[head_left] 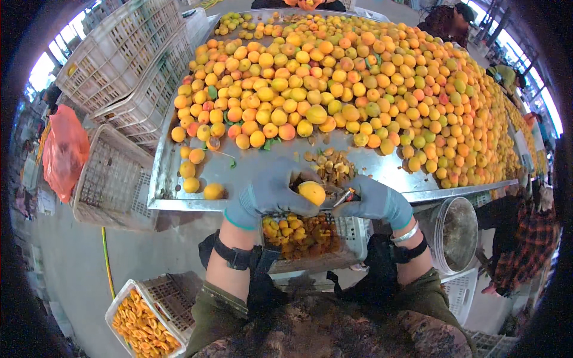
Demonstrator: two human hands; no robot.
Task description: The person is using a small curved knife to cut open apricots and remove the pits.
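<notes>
My left hand (277,188), in a grey glove with a teal cuff, is closed around a yellow apricot (311,192). My gloved right hand (370,200) grips a small metal-tipped tool (348,197), possibly a knife, just right of that apricot. Both are over the front edge of a steel table (215,167) piled with yellow, orange and greenish apricots (316,83). A heap of brown pits or scraps (328,164) lies behind my hands. Directly below them sits a crate (355,241) holding cut orange fruit (292,230).
Stacked crates (122,42), an empty crate (110,173) and a pink bag (64,152) stand left; a crate of halved apricots (143,322) at lower left. A bucket (453,232) is right, beside a person in plaid (525,238). Other people work around the table (444,24).
</notes>
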